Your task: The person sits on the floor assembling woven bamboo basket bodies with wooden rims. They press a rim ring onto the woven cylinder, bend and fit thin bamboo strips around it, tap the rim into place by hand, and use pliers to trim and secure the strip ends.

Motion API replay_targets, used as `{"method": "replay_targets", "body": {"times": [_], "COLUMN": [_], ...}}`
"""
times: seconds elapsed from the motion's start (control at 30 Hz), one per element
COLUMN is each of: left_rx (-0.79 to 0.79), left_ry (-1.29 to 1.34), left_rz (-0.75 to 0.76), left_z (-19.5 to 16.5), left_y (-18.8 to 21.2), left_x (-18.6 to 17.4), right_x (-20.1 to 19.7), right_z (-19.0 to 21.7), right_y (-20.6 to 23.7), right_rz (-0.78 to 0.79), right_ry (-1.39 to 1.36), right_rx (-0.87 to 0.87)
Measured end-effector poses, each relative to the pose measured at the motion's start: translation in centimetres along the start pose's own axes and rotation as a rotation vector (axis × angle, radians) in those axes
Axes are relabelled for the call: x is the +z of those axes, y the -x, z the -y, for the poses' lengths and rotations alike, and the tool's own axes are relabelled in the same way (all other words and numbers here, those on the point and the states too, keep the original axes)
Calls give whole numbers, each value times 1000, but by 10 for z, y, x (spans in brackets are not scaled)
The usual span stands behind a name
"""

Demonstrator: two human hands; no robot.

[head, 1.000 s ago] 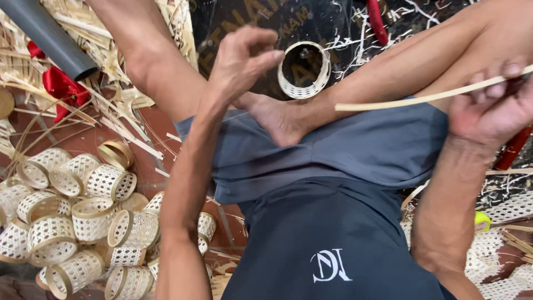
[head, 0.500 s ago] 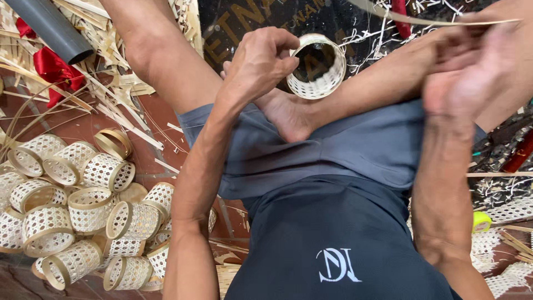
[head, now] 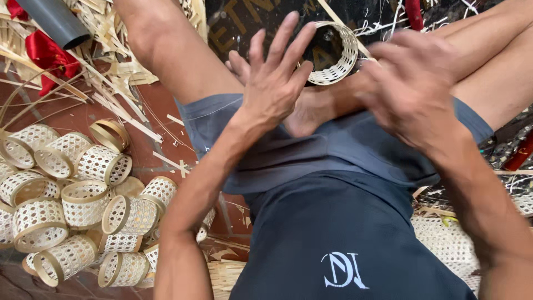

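Note:
I sit cross-legged in grey shorts and a dark shirt. A small woven bamboo ring basket rests on its side by my foot, its opening facing me. My left hand is raised with fingers spread, the fingertips overlapping the basket's left rim, and it holds nothing. My right hand is blurred, just right of the basket. A thin bamboo strip runs from the top edge down into this hand, which appears closed on it.
A pile of several finished woven ring baskets lies on the red floor at left. Bamboo scraps, a grey pipe and red cloth sit top left. A flat woven piece lies lower right.
My left hand went from a fist to spread fingers beside the basket. My right hand moved down and left toward the basket with the strip. The view has tilted down.

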State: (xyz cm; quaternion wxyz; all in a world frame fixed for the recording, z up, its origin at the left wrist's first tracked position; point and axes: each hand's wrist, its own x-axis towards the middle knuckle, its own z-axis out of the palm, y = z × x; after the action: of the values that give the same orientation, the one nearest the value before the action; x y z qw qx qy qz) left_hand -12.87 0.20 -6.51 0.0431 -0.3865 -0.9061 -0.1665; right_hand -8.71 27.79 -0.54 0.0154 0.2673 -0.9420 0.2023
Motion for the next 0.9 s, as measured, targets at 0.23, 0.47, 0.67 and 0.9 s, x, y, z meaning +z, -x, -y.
{"method": "replay_targets", "body": {"times": [0.23, 0.47, 0.67, 0.9], "left_rx": [170, 261, 391, 364], "left_ry": [-95, -78, -50, 243], "left_rz": [-3, -9, 53, 91], "left_z": [26, 52, 53, 53], "left_y": [-7, -6, -2, -5], "left_x": [23, 30, 33, 27], "right_x": [52, 58, 49, 43], "right_z": [-18, -35, -34, -30], "right_y": [-52, -56, -66, -75], "right_rz": [1, 39, 72, 71], "right_ry": [368, 374, 426, 447], "right_rx": [-346, -409, -490, -553]}}
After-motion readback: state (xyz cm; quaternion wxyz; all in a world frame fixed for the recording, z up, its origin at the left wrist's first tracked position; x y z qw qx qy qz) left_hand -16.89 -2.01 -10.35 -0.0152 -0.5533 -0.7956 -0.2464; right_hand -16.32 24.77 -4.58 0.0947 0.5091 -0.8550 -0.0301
